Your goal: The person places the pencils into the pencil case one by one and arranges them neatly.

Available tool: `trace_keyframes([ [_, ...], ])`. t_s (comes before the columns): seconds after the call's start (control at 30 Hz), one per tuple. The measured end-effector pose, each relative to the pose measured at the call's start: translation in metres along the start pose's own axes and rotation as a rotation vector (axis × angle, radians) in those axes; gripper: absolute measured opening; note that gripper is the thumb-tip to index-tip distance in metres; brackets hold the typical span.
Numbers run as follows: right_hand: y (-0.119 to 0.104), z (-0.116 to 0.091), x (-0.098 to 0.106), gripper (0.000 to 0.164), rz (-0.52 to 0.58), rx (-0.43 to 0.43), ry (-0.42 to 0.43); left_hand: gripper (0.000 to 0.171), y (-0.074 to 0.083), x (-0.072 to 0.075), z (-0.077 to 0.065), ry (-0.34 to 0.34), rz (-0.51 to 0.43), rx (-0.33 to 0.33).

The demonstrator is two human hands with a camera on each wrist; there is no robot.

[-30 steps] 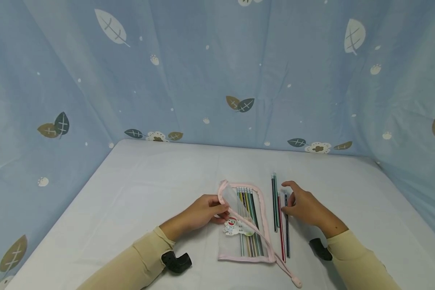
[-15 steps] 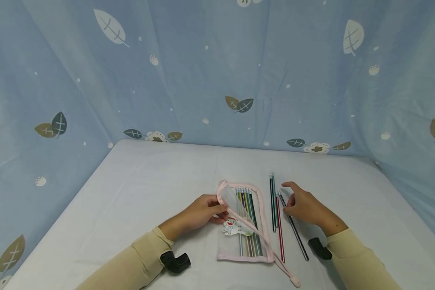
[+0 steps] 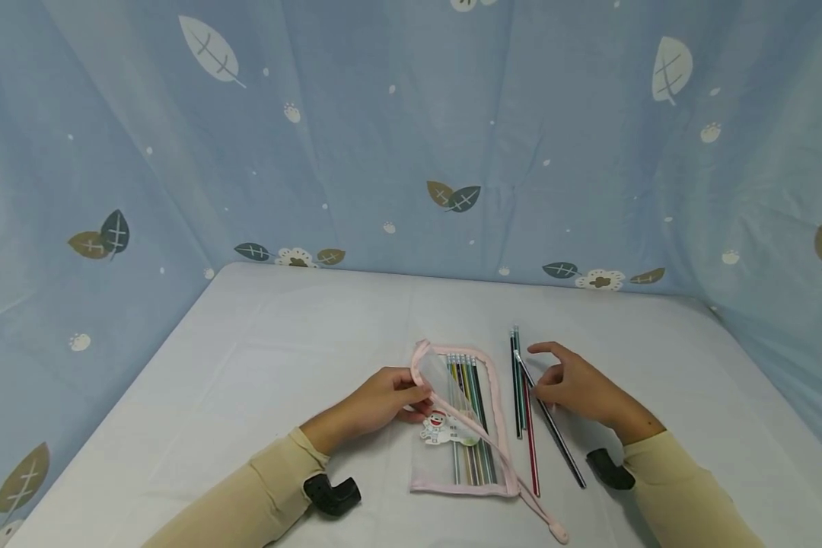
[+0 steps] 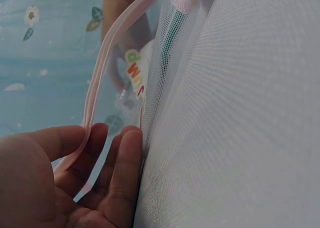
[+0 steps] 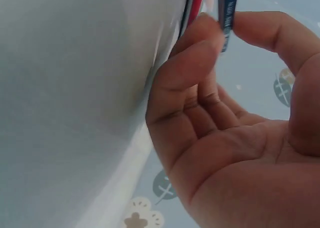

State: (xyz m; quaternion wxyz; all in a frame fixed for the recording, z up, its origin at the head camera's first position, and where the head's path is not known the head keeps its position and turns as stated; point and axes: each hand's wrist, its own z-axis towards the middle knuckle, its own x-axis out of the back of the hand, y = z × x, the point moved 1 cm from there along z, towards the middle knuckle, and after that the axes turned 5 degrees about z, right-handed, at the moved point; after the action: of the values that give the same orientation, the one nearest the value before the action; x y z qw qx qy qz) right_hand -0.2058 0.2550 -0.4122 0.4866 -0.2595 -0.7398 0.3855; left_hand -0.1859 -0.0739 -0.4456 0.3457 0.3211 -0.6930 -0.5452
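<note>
1. The striped dark pencil (image 3: 555, 430), side by side with its neighbour a second ago, now slants from eleven to five o'clock, its upper end over the others; the right hand (image 3: 575, 388) sits slightly nearer nine o'clock.
2. That hand pinches the pencil narrowly between thumb and finger.
3. The left hand (image 3: 387, 399) pinches the pink edge (image 4: 91, 95) of the mesh pouch (image 3: 459, 490), whose upper-left corner folds over.
4. From the right hand, the red pencil (image 3: 531, 449) lies toward eight o'clock, a pair of loose pencils (image 3: 517, 407) at nine, the pouch beyond them.
5. Inside the pouch rests a row of pencils (image 3: 479, 396); its pink strap (image 3: 543, 514) trails toward five o'clock.
</note>
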Motion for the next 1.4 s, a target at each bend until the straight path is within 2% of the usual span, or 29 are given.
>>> trace_keyframes([
  [0.13,-0.002,-0.001,0.002,0.059,0.036,0.045,-0.01,0.028,0.0,0.0,0.0,0.001,0.001,0.0],
  [0.33,-0.006,-0.003,0.002,0.05,0.065,0.059,0.003,0.028,-0.001,0.0,0.0,0.004,-0.005,-0.003],
  [0.53,-0.006,-0.005,0.002,0.048,0.112,0.097,0.006,0.028,0.0,0.0,0.0,0.002,-0.008,-0.005],
  [0.67,-0.008,-0.006,0.003,0.047,0.127,0.092,0.015,0.029,0.002,0.0,-0.001,-0.002,-0.006,-0.01],
  [0.83,-0.013,-0.007,0.002,0.046,0.2,0.083,0.024,0.029,0.003,0.0,-0.002,-0.005,0.003,-0.013],
  [1.03,-0.016,-0.007,-0.001,0.039,0.267,0.114,0.058,0.028,0.004,0.0,-0.003,-0.004,0.008,-0.009],
  [1.23,-0.018,-0.009,-0.001,0.042,0.32,0.131,0.071,0.028,0.003,0.0,-0.002,-0.002,0.006,-0.002],
  [1.4,-0.016,-0.006,-0.004,0.04,0.39,0.136,0.047,0.029,0.003,0.0,-0.002,-0.005,0.009,-0.004],
])
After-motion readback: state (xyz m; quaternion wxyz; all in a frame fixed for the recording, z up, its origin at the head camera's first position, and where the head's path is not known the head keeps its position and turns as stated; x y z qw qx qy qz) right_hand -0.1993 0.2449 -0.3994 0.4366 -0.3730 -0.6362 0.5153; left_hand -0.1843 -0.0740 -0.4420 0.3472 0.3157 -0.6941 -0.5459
